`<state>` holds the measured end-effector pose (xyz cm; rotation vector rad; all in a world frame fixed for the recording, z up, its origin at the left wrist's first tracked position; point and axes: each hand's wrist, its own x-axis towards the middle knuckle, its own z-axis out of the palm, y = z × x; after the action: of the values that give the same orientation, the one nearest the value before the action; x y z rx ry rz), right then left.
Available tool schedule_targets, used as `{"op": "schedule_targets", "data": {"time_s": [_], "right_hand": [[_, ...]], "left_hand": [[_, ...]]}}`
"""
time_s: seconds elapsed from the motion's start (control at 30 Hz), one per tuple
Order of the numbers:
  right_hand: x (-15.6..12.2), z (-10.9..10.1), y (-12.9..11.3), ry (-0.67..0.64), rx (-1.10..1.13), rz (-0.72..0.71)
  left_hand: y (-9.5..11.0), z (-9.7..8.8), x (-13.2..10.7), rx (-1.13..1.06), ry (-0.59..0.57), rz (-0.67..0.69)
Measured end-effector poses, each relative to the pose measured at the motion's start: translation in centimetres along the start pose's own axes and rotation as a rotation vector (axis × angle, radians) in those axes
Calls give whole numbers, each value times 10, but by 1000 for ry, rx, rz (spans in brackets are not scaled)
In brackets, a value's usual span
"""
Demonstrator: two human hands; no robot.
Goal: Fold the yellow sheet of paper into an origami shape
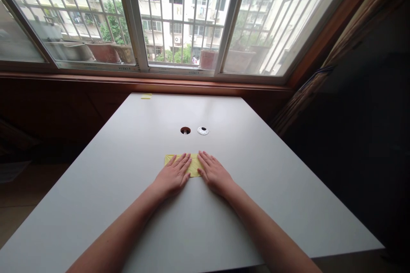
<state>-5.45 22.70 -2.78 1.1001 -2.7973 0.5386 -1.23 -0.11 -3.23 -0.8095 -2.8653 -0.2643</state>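
A thin yellow rectangular sheet (194,168), slightly wrinkled, lies flat on the white tabletop (134,149). My left hand (174,173) rests palm down over its left part, fingers stretched out and pointing away from me. On the right side, my right hand (214,172) lies flat with its fingertips and thumb on the sheet's right edge. Between the two hands a strip of the yellow surface shows. The rest of the sheet is mostly hidden under the hands, apart from its upper left corner.
Beyond the hands are a round hole (185,130) in the table and a white ring-shaped cover (203,131) beside it. Yellow strips (146,96) stick at the far left corner. A barred window (179,21) stands behind the table; a curtain (307,81) hangs at the right.
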Motion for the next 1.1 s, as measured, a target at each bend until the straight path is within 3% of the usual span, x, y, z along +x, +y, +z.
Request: {"op": "schedule_targets", "data": {"time_s": [0.17,0.33,0.53,0.6,0.7,0.8,0.97,1.1], "right_hand": [[-1,-9,-4,-203,-127,135],[-8,-17,-2,-243,-136,181],[-19,-28,2,-258,-142,218],[-17,-34,-4,-215,-151,189],[-7,-35,-20,-115,-148,11],[6,-26,-33,-163,-101,-129],[16,-8,-31,-251,-45,-110],[14,-10,-22,-276,-37,-45]], "left_hand": [[-11,-2,-2,91,-48,-175],[-21,-3,-11,112,-55,-263],[-23,-3,-16,111,-60,-268],[-23,-4,-16,111,-53,-265],[-23,-6,-15,110,-50,-265],[-22,-8,-15,114,-60,-269],[-22,-8,-16,127,-63,-261],[-23,-8,-16,130,-78,-274]]}}
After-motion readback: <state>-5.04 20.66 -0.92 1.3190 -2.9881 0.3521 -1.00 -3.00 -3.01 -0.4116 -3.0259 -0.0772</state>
